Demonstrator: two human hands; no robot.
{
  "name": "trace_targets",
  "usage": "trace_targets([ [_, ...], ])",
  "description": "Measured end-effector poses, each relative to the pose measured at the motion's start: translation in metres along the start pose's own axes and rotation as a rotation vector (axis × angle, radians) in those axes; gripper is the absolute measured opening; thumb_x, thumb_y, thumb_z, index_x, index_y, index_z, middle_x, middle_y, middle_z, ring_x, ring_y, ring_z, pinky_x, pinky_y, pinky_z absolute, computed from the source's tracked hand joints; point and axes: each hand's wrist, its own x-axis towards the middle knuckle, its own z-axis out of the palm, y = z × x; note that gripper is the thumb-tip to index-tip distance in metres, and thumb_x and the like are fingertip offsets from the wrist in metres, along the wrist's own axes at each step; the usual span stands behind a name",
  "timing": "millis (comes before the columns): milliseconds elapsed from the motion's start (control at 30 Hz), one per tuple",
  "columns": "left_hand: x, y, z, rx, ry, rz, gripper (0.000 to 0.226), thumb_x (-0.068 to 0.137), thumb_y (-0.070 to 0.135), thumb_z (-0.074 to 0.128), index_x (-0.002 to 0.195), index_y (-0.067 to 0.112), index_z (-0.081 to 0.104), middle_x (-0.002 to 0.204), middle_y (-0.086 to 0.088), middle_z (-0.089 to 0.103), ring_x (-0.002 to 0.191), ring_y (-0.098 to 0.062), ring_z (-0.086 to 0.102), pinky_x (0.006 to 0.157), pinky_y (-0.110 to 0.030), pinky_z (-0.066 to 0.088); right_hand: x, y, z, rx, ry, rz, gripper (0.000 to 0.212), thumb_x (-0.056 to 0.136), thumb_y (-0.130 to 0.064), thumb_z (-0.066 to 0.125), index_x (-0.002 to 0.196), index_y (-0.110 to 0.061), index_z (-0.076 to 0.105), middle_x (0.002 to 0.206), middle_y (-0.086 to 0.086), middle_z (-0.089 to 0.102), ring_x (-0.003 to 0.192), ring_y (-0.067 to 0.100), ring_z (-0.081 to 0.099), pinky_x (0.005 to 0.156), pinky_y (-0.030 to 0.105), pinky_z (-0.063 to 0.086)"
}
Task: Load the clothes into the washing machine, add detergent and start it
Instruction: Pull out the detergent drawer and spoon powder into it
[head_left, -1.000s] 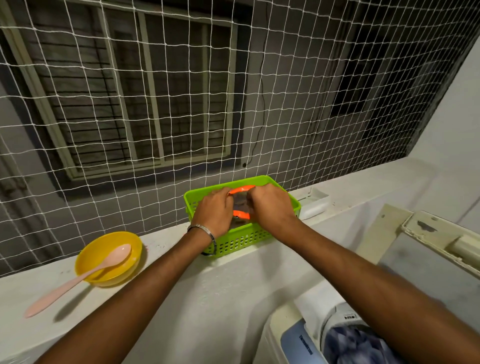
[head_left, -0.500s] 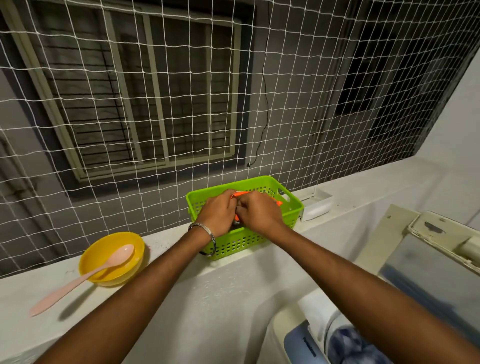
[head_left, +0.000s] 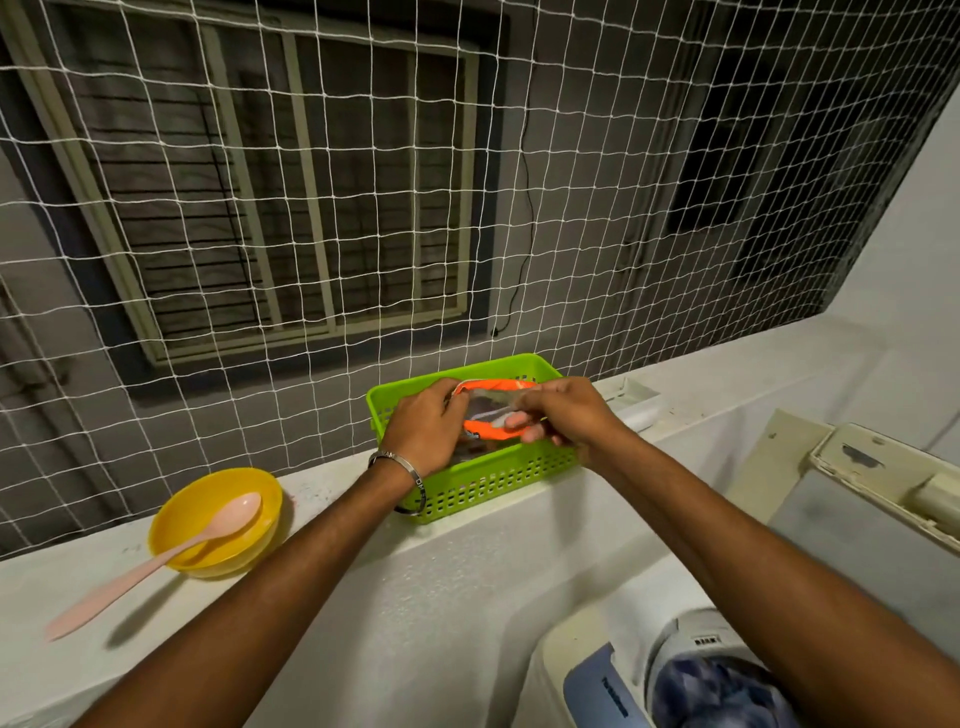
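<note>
both hands hold the orange detergent pouch (head_left: 485, 429) over the green basket (head_left: 519, 470), its mouth running left-right: left hand (head_left: 423, 434) pinching the left end, right hand (head_left: 563, 413) the right.

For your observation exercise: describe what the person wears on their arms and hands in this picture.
Both forearms are bare, with no sleeves in view. The left hand has a thin silver metal bangle at the wrist, with engraved lettering too small to read. The right hand shows no ring, watch or glove.
</note>
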Motion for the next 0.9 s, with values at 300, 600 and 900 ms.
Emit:
trace_targets([
  [300,0.002,-0.002,0.002,0.000,0.021,-0.021,0.031,0.100,0.034,0.042,0.114,0.019,0.065,0.110,-0.011,0.071,0.104,-0.035,0.062,0.081,-0.037,0.048,-0.002,0.010,-0.046,0.215,0.037,0.140,0.013,0.091,-0.006,0.059,0.081,-0.005,0.067,0.058,0.004,0.071,0.046,0.008,0.067,0.040,0.014,0.049],
  [600,0.002,-0.003,0.005,0.036,0.022,-0.006,0.031,0.099,0.035,0.042,0.109,0.018,0.066,0.104,-0.012,0.072,0.100,-0.036,0.062,0.078,-0.038,0.048,-0.010,0.020,-0.086,0.292,0.086,0.169,0.013,0.091,-0.005,0.058,0.082,-0.003,0.068,0.063,0.006,0.073,0.053,0.012,0.070,0.051,0.018,0.057],
  [900,0.000,-0.002,0.004,0.077,0.008,0.018,0.033,0.098,0.038,0.041,0.107,0.020,0.066,0.101,-0.010,0.072,0.096,-0.035,0.063,0.075,-0.036,0.047,-0.020,0.022,-0.141,0.460,0.193,0.210,0.011,0.092,-0.006,0.058,0.087,0.001,0.065,0.063,0.007,0.073,0.056,0.014,0.072,0.049,0.018,0.056],
])
